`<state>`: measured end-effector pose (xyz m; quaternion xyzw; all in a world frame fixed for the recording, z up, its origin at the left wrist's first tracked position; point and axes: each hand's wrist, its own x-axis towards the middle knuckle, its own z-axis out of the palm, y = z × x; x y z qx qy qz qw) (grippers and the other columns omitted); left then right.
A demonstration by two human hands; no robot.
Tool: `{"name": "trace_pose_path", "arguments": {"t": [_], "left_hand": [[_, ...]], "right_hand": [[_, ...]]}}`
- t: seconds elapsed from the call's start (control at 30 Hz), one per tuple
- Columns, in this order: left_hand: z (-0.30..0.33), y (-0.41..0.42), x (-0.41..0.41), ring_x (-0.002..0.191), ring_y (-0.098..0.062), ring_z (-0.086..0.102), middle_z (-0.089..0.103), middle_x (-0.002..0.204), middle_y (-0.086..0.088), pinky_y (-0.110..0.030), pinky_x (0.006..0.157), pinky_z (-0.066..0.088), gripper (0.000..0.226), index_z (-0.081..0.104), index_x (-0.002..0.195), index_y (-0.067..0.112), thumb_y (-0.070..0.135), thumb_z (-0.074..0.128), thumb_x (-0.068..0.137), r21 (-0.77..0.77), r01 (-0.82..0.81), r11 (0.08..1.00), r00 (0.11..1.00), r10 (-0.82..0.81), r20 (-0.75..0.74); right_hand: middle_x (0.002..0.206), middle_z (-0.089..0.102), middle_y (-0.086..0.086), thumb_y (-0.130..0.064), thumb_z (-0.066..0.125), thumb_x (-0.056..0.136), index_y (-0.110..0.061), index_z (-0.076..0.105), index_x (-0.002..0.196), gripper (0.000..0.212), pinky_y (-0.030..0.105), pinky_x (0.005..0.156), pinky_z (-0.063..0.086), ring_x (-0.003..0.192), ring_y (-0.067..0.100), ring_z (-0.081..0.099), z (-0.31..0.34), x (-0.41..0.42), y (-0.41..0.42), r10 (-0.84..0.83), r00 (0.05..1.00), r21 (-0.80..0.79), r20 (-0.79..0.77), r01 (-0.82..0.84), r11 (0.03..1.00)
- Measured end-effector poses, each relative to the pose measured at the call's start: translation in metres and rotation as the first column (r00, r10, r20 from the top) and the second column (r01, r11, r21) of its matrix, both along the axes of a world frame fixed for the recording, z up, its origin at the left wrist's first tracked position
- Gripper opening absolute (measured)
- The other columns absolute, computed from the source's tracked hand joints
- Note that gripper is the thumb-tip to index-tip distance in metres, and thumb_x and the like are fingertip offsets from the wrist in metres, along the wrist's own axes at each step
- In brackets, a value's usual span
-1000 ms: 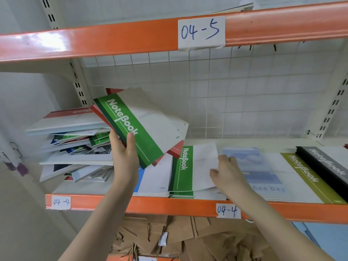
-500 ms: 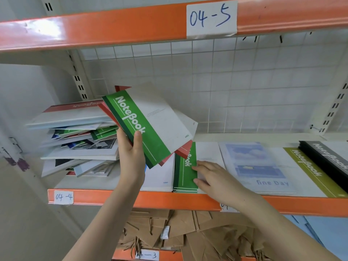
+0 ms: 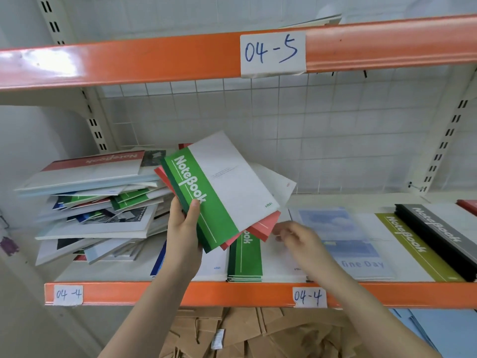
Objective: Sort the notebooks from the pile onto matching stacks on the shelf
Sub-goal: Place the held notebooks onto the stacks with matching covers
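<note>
Green-and-white notebook (image 3: 219, 192) over red ones (image 3: 263, 226) in the left hand (image 3: 184, 233); sky-blue notebook (image 3: 346, 239), olive-striped notebook (image 3: 410, 246), black stack (image 3: 436, 236) beyond the right hand (image 3: 302, 239); orange shelf beam (image 3: 232, 293).

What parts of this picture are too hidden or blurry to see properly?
- Head view: right hand is motion-blurred; its grip is unclear.
- Red notebooks in the left hand are mostly covered by the green notebook; their count is unclear.
- Green stack: its title is half hidden by those held notebooks.
- Red item: cut off by the right edge.
</note>
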<state>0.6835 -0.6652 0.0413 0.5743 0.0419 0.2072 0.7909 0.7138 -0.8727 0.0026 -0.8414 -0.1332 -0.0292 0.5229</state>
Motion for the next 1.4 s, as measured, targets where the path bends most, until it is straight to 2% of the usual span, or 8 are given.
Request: {"name": "trace_pose_path", "arguments": {"t": [0.1, 0.3, 0.5, 0.6, 0.77, 1.0, 1.17, 1.4], "left_hand": [[-0.003, -0.012, 0.001, 0.099, -0.019, 0.068, 0.068, 0.114, 0.003, -0.038, 0.067, 0.058, 0.022, 0.053, 0.119, 0.027, 0.019, 0.046, 0.100, -0.030, 0.092, 0.995, 0.995, -0.093, -0.047], [-0.010, -0.058, 0.005, 0.094, -0.024, 0.069, 0.066, 0.108, -0.001, -0.051, 0.071, 0.058, 0.024, 0.047, 0.113, 0.026, 0.015, 0.057, 0.094, -0.043, 0.085, 0.995, 0.990, -0.090, -0.111], [-0.015, -0.090, 0.004, 0.092, -0.018, 0.070, 0.068, 0.108, 0.002, -0.050, 0.082, 0.056, 0.019, 0.045, 0.112, 0.030, 0.033, 0.053, 0.095, -0.016, 0.076, 0.997, 0.985, -0.078, -0.155], [-0.017, -0.098, 0.004, 0.094, -0.015, 0.069, 0.068, 0.107, 0.005, -0.044, 0.079, 0.056, 0.018, 0.046, 0.111, 0.035, 0.045, 0.038, 0.099, -0.057, 0.109, 0.992, 0.978, -0.117, -0.170], [-0.022, -0.096, 0.006, 0.097, -0.025, 0.067, 0.065, 0.115, -0.007, -0.034, 0.058, 0.057, 0.029, 0.044, 0.129, 0.025, 0.025, 0.043, 0.100, -0.105, 0.097, 0.990, 0.980, -0.114, -0.166], [0.003, -0.056, -0.002, 0.092, -0.020, 0.064, 0.061, 0.099, -0.002, -0.031, 0.063, 0.058, 0.021, 0.046, 0.118, 0.022, 0.012, 0.043, 0.100, 0.147, -0.117, 0.982, 0.992, 0.108, 0.070], [0.028, -0.020, -0.007, 0.083, -0.008, 0.056, 0.054, 0.093, 0.007, -0.022, 0.069, 0.055, 0.020, 0.040, 0.117, 0.021, 0.007, 0.038, 0.102, 0.218, -0.348, 0.912, 0.919, 0.286, 0.271], [0.019, -0.008, -0.015, 0.087, -0.011, 0.055, 0.053, 0.096, 0.005, -0.024, 0.073, 0.055, 0.019, 0.038, 0.119, 0.015, 0.008, 0.039, 0.101, 0.191, -0.371, 0.909, 0.915, 0.323, 0.242]], "right_hand": [[0.096, 0.071, 0.009, -0.022, 0.043, 0.100, -0.012, 0.065, 0.099, 0.024, 0.035, 0.078, 0.056, 0.093, 0.024, 0.067, 0.026, 0.001, -0.018, 0.065, 0.963, 0.576, -0.262, 0.101, 0.811], [0.104, 0.071, 0.005, -0.054, 0.041, 0.093, -0.019, 0.062, 0.112, 0.045, 0.040, 0.070, 0.056, 0.096, 0.019, 0.068, 0.033, 0.005, -0.043, 0.169, 0.910, 0.743, -0.378, 0.190, 0.641], [0.113, 0.069, 0.002, -0.013, 0.076, 0.077, -0.015, 0.051, 0.123, 0.052, 0.039, 0.083, 0.056, 0.099, 0.017, 0.068, 0.009, 0.010, -0.057, 0.000, 0.958, 0.454, -0.287, 0.136, 0.881], [0.104, 0.071, 0.001, -0.009, 0.071, 0.082, -0.015, 0.057, 0.115, 0.036, 0.036, 0.078, 0.056, 0.093, 0.017, 0.069, 0.008, 0.014, -0.064, -0.094, 0.949, 0.429, -0.300, 0.222, 0.876], [0.095, 0.070, 0.007, -0.012, 0.055, 0.094, -0.009, 0.066, 0.097, 0.011, 0.037, 0.075, 0.052, 0.087, 0.022, 0.066, 0.018, 0.019, -0.081, -0.164, 0.948, 0.356, -0.271, 0.257, 0.898], [0.096, 0.065, 0.007, -0.014, 0.047, 0.095, -0.009, 0.061, 0.096, 0.015, 0.024, 0.062, 0.042, 0.082, 0.019, 0.058, 0.027, 0.034, -0.104, -0.358, 0.928, 0.166, -0.102, 0.370, 0.914], [0.103, 0.061, 0.006, -0.009, 0.043, 0.096, -0.007, 0.056, 0.108, 0.018, 0.022, 0.060, 0.040, 0.087, 0.018, 0.055, 0.016, 0.033, -0.082, -0.266, 0.962, 0.032, -0.064, 0.268, 0.963], [0.117, 0.058, 0.008, -0.008, 0.044, 0.095, -0.009, 0.039, 0.136, 0.041, 0.018, 0.058, 0.037, 0.086, 0.014, 0.050, 0.006, 0.015, -0.030, -0.145, 0.987, -0.150, -0.064, 0.134, 0.980]]}}
